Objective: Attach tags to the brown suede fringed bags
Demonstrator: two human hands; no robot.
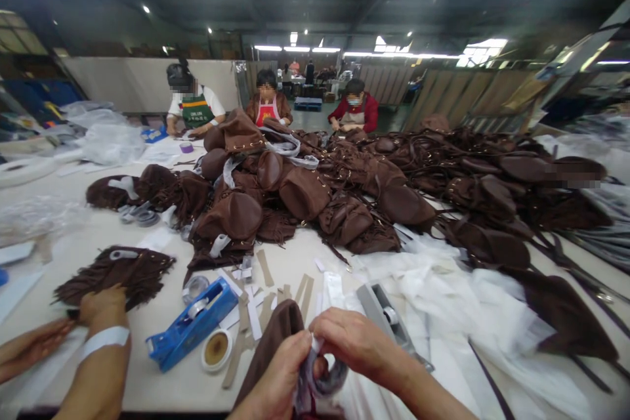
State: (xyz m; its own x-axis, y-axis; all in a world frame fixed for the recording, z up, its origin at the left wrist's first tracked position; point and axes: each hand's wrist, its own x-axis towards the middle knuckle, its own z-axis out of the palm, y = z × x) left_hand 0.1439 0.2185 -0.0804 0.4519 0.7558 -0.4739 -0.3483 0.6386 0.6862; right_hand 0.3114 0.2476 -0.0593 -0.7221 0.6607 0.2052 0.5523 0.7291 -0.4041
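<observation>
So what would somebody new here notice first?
Probably the huge heap of brown bags across the middle of the table. Then the bright blue tape dispenser in front of it, and to its right, the left hand and right hand close together, holding something in shiny plastic.

A soft brown bag (272, 344), partly hidden, slants up near the worktop's (170, 384) edge, with a shiny, curled plastic loop (338, 377) held beside it.
</observation>
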